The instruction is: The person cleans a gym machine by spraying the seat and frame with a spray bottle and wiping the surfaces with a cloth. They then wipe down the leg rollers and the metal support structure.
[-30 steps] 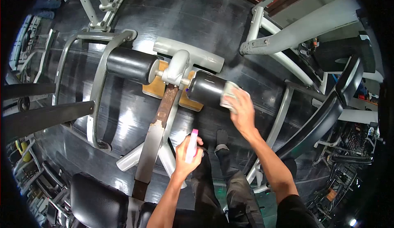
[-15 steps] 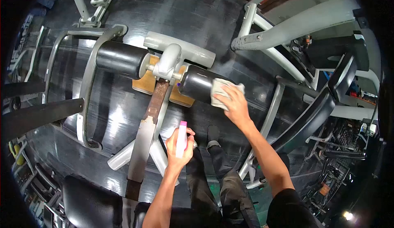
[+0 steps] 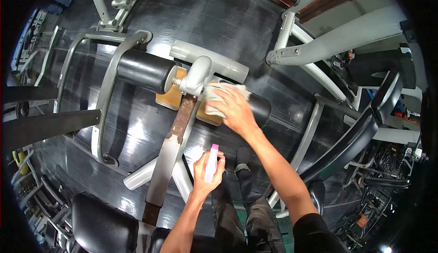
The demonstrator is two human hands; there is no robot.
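Observation:
My right hand (image 3: 236, 110) presses a pale cloth (image 3: 213, 109) onto the right black padded roller (image 3: 260, 111), at the end nearest the central post. The cloth hides that end of the roller. Below and to the left, my left hand (image 3: 206, 173) is wrapped round a spray bottle with a white and pink head (image 3: 211, 164); the bottle's body is mostly hidden in the hand. A second padded roller (image 3: 145, 70) sits left of the grey post (image 3: 197, 76), with a wooden plate (image 3: 171, 97) beneath it.
A worn metal beam (image 3: 160, 162) runs from the post toward a black seat pad (image 3: 105, 223). Grey tube frames (image 3: 107, 93) stand at left, and a machine with a black backrest (image 3: 351, 139) at right. My legs are below, on the dark floor (image 3: 200, 20).
My right hand has slid the cloth leftward along the roller, from its outer end to the end near the post. My left hand still holds the spray bottle. The view has shifted slightly.

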